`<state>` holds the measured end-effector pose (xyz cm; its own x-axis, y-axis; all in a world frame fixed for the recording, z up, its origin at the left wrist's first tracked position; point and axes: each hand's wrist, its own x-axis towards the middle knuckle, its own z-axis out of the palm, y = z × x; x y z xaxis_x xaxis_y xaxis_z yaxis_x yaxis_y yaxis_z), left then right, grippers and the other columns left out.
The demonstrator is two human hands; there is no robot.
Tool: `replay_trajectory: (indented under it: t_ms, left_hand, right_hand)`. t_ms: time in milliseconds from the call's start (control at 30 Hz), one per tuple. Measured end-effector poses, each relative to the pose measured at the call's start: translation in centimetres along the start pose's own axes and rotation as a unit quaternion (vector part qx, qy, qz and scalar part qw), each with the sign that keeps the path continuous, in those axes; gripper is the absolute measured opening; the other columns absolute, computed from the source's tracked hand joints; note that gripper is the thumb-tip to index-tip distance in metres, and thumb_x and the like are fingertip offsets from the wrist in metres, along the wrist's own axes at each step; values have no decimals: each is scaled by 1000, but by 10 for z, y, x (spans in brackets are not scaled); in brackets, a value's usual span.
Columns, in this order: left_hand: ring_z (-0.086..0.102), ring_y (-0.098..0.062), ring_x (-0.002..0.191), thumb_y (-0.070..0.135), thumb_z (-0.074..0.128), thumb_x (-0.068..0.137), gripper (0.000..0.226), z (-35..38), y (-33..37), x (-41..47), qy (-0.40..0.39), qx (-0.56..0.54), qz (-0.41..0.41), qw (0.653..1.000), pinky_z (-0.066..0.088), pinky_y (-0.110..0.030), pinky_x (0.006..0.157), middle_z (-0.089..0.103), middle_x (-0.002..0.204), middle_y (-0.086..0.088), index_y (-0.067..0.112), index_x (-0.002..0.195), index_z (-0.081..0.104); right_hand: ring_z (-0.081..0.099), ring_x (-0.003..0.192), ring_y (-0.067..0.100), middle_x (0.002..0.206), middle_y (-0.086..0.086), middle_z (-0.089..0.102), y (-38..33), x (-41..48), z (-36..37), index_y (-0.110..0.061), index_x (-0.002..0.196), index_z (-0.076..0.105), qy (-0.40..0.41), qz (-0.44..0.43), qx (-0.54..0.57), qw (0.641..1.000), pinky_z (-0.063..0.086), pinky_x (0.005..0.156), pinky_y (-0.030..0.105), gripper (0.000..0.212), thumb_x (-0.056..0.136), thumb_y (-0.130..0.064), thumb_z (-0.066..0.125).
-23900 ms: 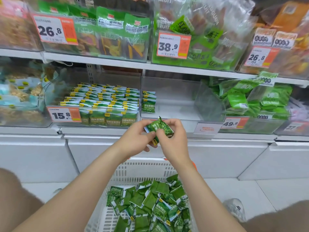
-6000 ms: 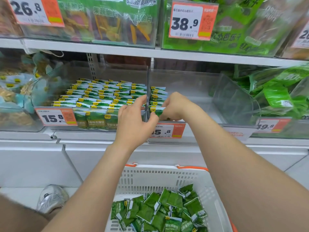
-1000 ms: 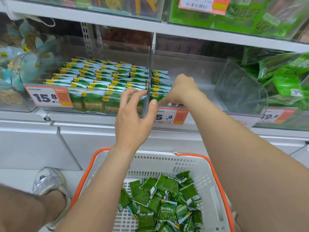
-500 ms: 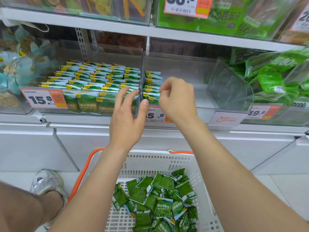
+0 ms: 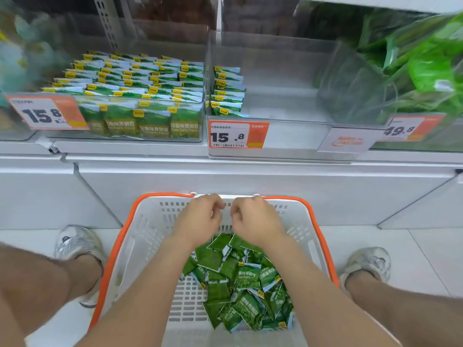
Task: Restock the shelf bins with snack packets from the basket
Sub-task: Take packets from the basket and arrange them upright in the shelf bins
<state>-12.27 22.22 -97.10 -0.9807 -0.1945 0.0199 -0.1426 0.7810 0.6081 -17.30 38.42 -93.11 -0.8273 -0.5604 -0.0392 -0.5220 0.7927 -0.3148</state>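
I see left hand (image 5: 200, 219) and right hand (image 5: 256, 221) above the basket (image 5: 147, 236), fingers curled on nothing, white floor (image 5: 431, 246) beneath, bins (image 5: 295, 136) beyond.

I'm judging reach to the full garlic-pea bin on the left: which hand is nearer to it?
Left. The left hand hovers over the basket near its far rim, below and right of the full bin. The right hand is beside it, farther right.
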Motion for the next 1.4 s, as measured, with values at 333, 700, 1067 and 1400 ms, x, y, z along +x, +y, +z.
replay_trajectory:
  t_ms: [333,700,1067,1400]
  left_hand:
    - [68,-16,101,14,50,101,27,65,-26,-14,-226,55,-34,972,58,-41,95,73,113,4,23,114,72]
    - [68,-17,103,13,48,104,29,66,-31,-7,-238,30,-52,969,57,-38,97,73,116,2,21,116,73]
    - [64,-15,108,17,67,98,32,22,-3,-2,-190,-137,-100,967,54,-33,95,62,122,6,29,128,64]
    - [77,-24,75,12,82,89,34,-35,31,-2,-95,-352,-128,922,63,-32,71,76,102,-15,4,120,68]
  right_hand:
    - [35,144,38,162,13,24,71,-24,92,-14,144,41,-248,35,-89,964,41,110,50,57,91,-4,58]
    - [54,121,33,128,8,62,83,-19,108,-20,140,43,-185,70,-68,978,46,102,46,55,89,-18,64]
    - [67,79,14,100,1,74,53,-10,54,-21,105,70,-93,216,416,878,52,69,28,20,87,-13,74]
    - [67,77,17,90,8,77,26,-11,-10,-9,113,74,-2,153,547,823,53,69,31,19,95,-4,69]
